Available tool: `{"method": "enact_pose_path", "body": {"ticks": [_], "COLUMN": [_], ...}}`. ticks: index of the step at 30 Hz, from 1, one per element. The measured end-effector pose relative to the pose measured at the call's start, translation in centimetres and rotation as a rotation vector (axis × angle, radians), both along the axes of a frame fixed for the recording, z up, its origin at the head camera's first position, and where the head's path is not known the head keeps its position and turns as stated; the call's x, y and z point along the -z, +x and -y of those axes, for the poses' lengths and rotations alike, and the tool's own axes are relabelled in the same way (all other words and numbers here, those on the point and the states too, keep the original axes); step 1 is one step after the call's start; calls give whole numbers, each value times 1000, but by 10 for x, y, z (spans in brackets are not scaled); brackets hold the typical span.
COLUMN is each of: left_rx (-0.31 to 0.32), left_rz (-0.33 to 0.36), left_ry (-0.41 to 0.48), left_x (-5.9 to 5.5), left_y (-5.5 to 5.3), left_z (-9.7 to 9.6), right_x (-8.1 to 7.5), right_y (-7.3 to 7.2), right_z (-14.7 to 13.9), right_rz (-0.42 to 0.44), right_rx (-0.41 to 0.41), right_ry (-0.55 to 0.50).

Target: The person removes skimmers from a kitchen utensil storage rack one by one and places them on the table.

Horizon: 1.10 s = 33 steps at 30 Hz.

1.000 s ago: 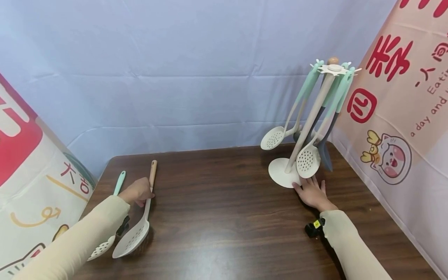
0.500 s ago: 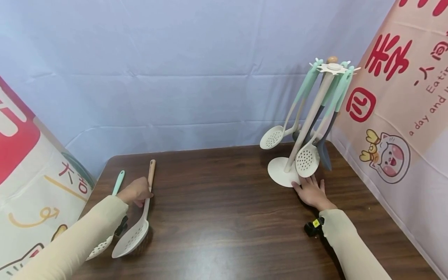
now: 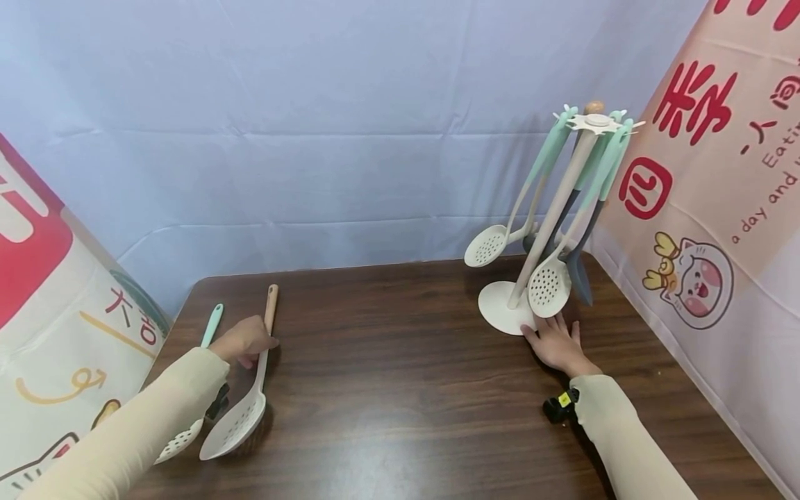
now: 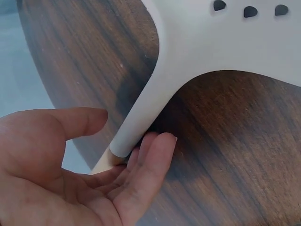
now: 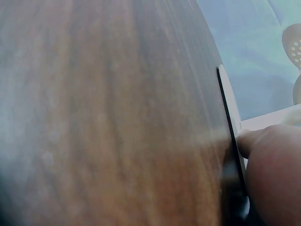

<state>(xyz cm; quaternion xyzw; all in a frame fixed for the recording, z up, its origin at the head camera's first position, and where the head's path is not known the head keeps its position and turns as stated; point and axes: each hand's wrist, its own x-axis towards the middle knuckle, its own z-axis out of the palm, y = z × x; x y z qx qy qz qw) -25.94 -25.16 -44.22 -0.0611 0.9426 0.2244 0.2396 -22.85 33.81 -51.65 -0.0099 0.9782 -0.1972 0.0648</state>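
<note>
A white skimmer (image 3: 236, 425) with a wooden handle lies at the table's left, its holed head toward the near side. At its handle is my left hand (image 3: 245, 339). In the left wrist view, the fingers (image 4: 146, 175) lie loosely behind the handle and the thumb stands off it, leaving a gap. My right hand (image 3: 558, 346), fingers spread, rests at the white round base (image 3: 502, 316) of a utensil stand (image 3: 553, 215). In the right wrist view, the thumb (image 5: 251, 141) touches the base's rim.
A second skimmer (image 3: 181, 439) with a mint handle lies left of the first, partly hidden by the left sleeve. Hanging from the stand are several mint-handled utensils, including a slotted spoon (image 3: 548, 286) and a grey-headed tool (image 3: 579, 278). Cloth walls border the table (image 3: 400, 368).
My left thumb has lifted away from the skimmer's handle and now points outward. The skimmer, the stand and my right hand keep their places.
</note>
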Motion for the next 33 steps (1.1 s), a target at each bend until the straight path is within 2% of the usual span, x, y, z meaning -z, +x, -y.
{"method": "enact_pose_path", "body": {"ticks": [7, 14, 18, 23, 28, 33], "left_rx": [3, 45, 121, 194, 201, 230], "left_rz": [-8, -38, -78, -185, -268, -321], "left_ry": [13, 53, 42, -17, 19, 98], "left_x": [-12, -25, -33, -39, -49, -62], "left_y": [1, -8, -14, -17, -21, -25], "left_z": [-1, -6, -13, -25, -42, -61], "right_x": [0, 0, 0, 2, 3, 2], "right_y": [1, 1, 1, 0, 0, -1], "right_z": [1, 0, 0, 0, 1, 1], "right_rz": [-5, -12, -12, -14, -16, -12], "right_rx": [2, 1, 1, 4, 7, 9], "right_ry": [2, -1, -3, -6, -6, -5]}}
